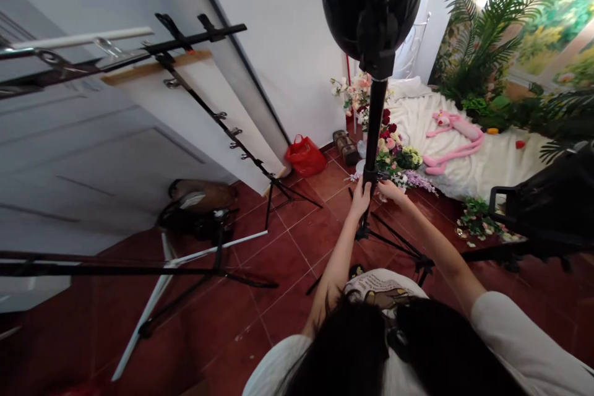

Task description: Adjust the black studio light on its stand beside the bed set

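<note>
A black light stand [375, 117] rises upright in front of me, topped by a large rounded black lamp head [371, 0]. My left hand [361, 199] is closed around its pole, just below a collar. On the right side of that collar, my right hand [391, 190] has its fingers closed at a small dark locking knob [383, 175]; the fingertips are partly hidden. Below both hands, the stand's legs [399, 241] spread over the floor.
At left are a clip-hung backdrop stand [223, 120], another black stand [185, 271] and a white pole [139, 334]. A red bag [305, 156] lies by the wall. Flowers [390, 142] and a pink plush toy [464, 130] are ahead right, a black lamp [547, 198] at right.
</note>
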The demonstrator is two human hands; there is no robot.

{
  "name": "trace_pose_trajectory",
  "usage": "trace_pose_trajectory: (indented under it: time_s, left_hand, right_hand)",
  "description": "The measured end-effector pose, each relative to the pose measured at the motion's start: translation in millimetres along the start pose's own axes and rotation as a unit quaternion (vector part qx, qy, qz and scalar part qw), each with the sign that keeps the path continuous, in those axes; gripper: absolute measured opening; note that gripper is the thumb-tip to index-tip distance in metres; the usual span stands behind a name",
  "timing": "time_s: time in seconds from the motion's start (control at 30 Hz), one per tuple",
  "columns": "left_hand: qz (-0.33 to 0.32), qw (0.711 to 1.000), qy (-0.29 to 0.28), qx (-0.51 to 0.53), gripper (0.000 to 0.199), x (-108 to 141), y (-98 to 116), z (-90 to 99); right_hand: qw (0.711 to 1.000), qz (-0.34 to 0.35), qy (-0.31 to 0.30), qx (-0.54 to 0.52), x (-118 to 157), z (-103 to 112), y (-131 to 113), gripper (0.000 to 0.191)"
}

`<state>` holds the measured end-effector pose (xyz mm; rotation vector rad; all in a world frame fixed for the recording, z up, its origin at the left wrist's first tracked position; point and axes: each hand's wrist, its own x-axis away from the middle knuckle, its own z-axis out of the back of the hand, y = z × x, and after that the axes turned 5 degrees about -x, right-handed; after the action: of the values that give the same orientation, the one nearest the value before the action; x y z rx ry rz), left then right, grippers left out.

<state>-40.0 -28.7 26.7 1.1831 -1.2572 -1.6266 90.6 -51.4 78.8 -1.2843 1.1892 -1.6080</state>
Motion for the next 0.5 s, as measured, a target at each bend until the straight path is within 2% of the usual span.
trace_pose_trajectory:
  time_s: [0.1, 0.27, 0.5]
  left_hand:
    - [0.018, 1.0, 0.0, 0.001, 0.062, 0.1, 0.9, -1.1]
    - [0.006, 1.0, 0.011, -0.007, 0.062, 0.4, 1.4, -1.8]
    - [0.012, 1.0, 0.01, -0.004, 0.063, 0.1, 2.8, -1.9]
  right_hand:
    - [0.999, -0.038, 0.018, -0.004, 4.5, -0.7, -1.5, 0.034]
    - [0.996, -0.057, 0.056, -0.043, 5.5, 1.5, -6.8, 0.028]
    - [0.997, -0.044, 0.046, -0.051, 12.3, 9.1, -16.0, 0.023]
